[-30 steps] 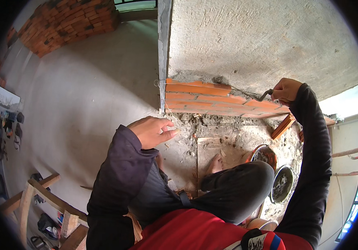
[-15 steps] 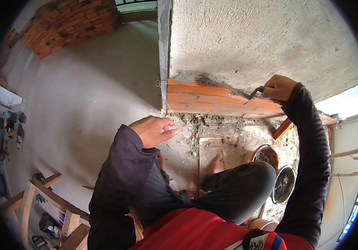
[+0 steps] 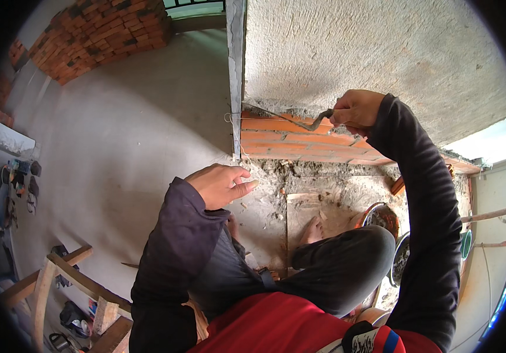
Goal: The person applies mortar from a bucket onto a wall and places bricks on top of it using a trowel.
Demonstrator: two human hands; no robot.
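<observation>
My right hand (image 3: pixel 356 112) is closed around the handle of a trowel (image 3: pixel 321 120). Its thin blade points left along the top of a low brick wall (image 3: pixel 300 143), over grey mortar and close to the upright grey post (image 3: pixel 235 76). A thin string runs from that post along the top course of bricks. Left of the wall's foot, my left hand (image 3: pixel 217 183) hovers with thumb and forefinger apart and nothing visible between them; its other fingers are partly hidden.
Two buckets with mortar, an orange-rimmed one (image 3: pixel 380 216) and a dark one (image 3: pixel 400 259), stand right of my knee. Mortar crumbs litter the board (image 3: pixel 318 197) on the floor. Stacked bricks (image 3: pixel 100 35) lie far left; a wooden frame (image 3: pixel 82 282) stands near left.
My right hand has moved left along the wall top with the trowel, whose blade now reaches close to the post. My left hand stays nearly where it was.
</observation>
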